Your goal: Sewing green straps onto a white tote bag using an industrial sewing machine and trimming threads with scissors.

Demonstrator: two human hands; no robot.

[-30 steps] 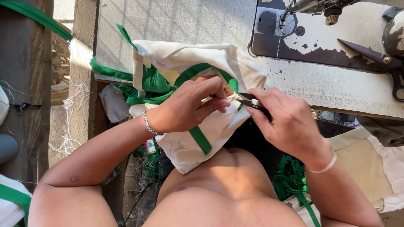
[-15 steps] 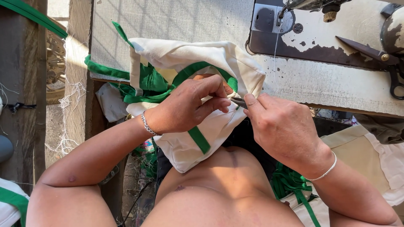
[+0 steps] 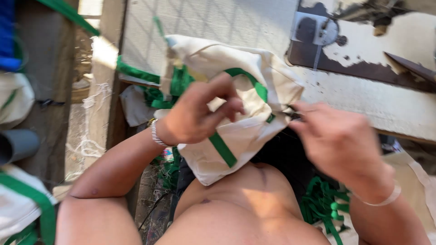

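A cream cloth bag [image 3: 236, 86] with green straps [image 3: 222, 147] hangs off the table edge over my lap. My left hand [image 3: 195, 115], with a metal bracelet on its wrist, grips the bag's front face, fingers curled into the cloth. My right hand [image 3: 336, 140] is blurred by motion just right of the bag. Its fingers pinch a small dark cutting tool [image 3: 291, 113] that touches the bag's right corner. A pale band circles my right wrist.
A worn sewing machine base [image 3: 363, 68] and its metal needle plate [image 3: 318, 31] lie on the white table [image 3: 377, 106] at upper right, dark scissors [image 3: 408, 66] on it. Loose green straps [image 3: 324, 204] pile by my right side. More cream bags [image 3: 18, 204] and a grey pipe [image 3: 18, 145] sit left.
My right hand has pulled a little right and down from the bag's corner and is now blurred. My left hand has shifted its hold lower on the bag.
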